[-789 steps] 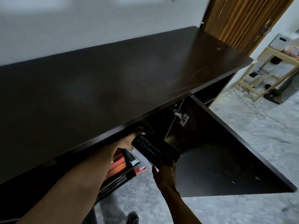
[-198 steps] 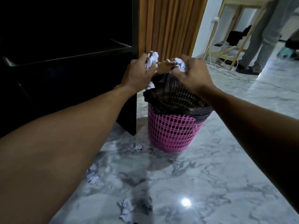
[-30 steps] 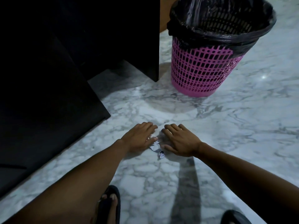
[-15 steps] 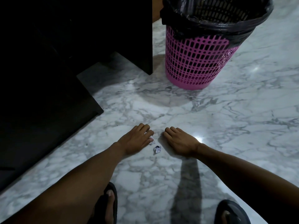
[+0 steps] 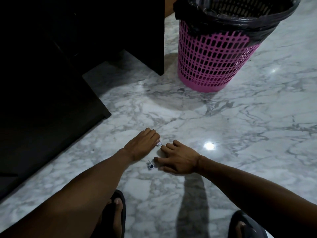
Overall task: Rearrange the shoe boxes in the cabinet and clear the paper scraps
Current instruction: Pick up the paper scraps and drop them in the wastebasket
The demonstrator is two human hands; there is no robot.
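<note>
**Head view.** The left hand (image 5: 142, 146) and right hand (image 5: 179, 160) lie palm-down on the marble floor (image 5: 248, 134), fingers loosely extended. A small paper scrap (image 5: 159, 143) shows at the left fingertips, touching them. A second scrap (image 5: 150, 165) lies at 7 o'clock from the first, just beside the right hand's nearest fingertip. A pink basket (image 5: 209, 59) with a black liner (image 5: 236, 19) stands at 1 o'clock from the hands, well apart. A dark cabinet (image 5: 60, 57) stands at 10 o'clock.
</note>
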